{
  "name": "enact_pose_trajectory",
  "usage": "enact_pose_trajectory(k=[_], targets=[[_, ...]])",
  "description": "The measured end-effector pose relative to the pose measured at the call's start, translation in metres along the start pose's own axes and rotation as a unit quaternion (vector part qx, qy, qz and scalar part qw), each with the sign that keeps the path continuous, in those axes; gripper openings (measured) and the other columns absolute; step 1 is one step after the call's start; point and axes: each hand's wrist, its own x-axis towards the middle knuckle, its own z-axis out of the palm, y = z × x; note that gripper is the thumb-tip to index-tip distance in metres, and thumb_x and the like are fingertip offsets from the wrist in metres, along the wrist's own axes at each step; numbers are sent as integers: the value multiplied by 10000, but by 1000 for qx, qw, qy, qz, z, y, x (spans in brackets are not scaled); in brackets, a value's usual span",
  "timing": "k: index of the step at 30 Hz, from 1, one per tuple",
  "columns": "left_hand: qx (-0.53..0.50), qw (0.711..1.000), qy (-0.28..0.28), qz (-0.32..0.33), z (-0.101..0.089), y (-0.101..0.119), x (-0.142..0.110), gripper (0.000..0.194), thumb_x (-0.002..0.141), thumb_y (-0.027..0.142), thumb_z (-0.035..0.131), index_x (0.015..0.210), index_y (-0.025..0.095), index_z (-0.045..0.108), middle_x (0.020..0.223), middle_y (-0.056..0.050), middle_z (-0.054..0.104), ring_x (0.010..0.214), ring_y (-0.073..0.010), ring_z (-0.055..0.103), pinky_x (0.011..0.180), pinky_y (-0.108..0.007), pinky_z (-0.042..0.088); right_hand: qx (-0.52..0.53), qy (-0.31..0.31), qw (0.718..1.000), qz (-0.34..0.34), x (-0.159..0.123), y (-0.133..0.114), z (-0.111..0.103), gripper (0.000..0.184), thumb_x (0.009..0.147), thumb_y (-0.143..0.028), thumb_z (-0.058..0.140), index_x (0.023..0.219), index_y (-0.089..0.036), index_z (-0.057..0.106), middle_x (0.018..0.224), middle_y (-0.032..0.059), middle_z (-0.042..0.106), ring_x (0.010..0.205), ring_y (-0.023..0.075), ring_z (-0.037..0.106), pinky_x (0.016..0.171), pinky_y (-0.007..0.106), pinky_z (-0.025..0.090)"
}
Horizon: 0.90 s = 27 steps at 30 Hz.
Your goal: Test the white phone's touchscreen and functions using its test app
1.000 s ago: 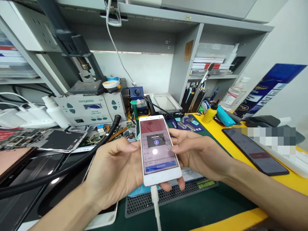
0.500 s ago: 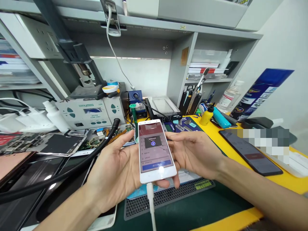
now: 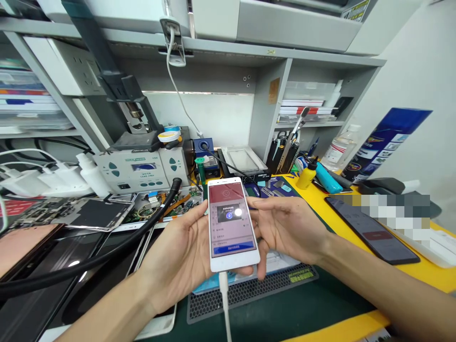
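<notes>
A white smartphone (image 3: 233, 263) is held up in the middle of the view, its screen lit with a dark pop-up box over a red-topped page. My left hand (image 3: 181, 259) cradles it from the left, thumb along the edge and fingers running behind it. On the other side, my right hand (image 3: 290, 230) grips the right edge, with its thumb near the upper side and curled fingers by the lower corner. A white charging cable (image 3: 224, 297) is plugged into the phone's bottom end and runs down out of view. Fingertips behind the phone are partly hidden.
A thick black hose (image 3: 142, 228) crosses the left side over phones and boards. Behind stands a grey soldering station (image 3: 137, 171). To the right are a yellow bottle (image 3: 306, 175), a dark phone (image 3: 372, 232) and a blue can (image 3: 384, 142). A green mat (image 3: 278, 308) lies below.
The camera view has shifted slightly, so the background sits a little lower and farther right. Both hands keep their hold on the phone, whose screen glare has moved up.
</notes>
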Motion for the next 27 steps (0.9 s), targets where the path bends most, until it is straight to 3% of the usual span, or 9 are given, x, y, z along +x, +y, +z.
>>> enact_pose_trajectory(k=[3, 6, 14, 17, 21, 27], targets=[[-13, 1000, -16, -5, -2, 0, -1, 550, 985, 455, 348, 1273, 61, 602, 1180, -237, 668, 966, -339, 682, 802, -500, 536, -5, 1, 1000, 8, 0, 1, 0, 411, 950, -356, 295, 1159, -138, 573, 842, 79, 664, 677, 218, 695, 481, 337, 590], [-13, 999, -44, 24, -5, -2, -2, 428, 978, 289, 368, 1293, 107, 592, 1185, -205, 674, 1002, -326, 672, 834, -527, 525, -31, 6, 999, 3, 1, 1, 0, 442, 947, -391, 305, 1160, -122, 584, 815, 88, 673, 656, 206, 682, 477, 316, 584], [79, 996, -8, 48, -7, -6, -3, 416, 800, 8, 487, 1175, 75, 655, 1126, -189, 698, 962, -305, 680, 805, -479, 563, -67, 20, 997, -14, -1, 1, 4, 435, 943, -371, 324, 1263, -156, 527, 955, 121, 705, 664, 194, 684, 457, 293, 573], [98, 994, -7, 48, -7, -7, -3, 465, 755, -26, 488, 1167, 100, 663, 1108, -169, 705, 965, -297, 676, 817, -473, 561, -86, 24, 996, -21, -2, 3, 4, 429, 880, -266, 410, 1283, -168, 517, 970, 122, 710, 642, 182, 688, 447, 269, 564], [101, 993, -22, 50, -7, -7, -4, 497, 721, -45, 447, 1131, 110, 682, 1047, -153, 717, 919, -278, 687, 831, -470, 551, -94, 23, 995, -38, -2, 5, 4, 567, 740, -99, 492, 1299, -187, 516, 1001, 92, 702, 611, 146, 673, 440, 248, 573], [89, 990, -84, 66, -4, -8, 0, 498, 717, -37, 383, 1078, 91, 702, 979, -130, 713, 827, -279, 715, 840, -472, 536, -109, 41, 992, -41, -1, 5, 9, 569, 727, -81, 548, 1285, -185, 513, 947, 77, 713, 590, 130, 661, 430, 224, 573]])
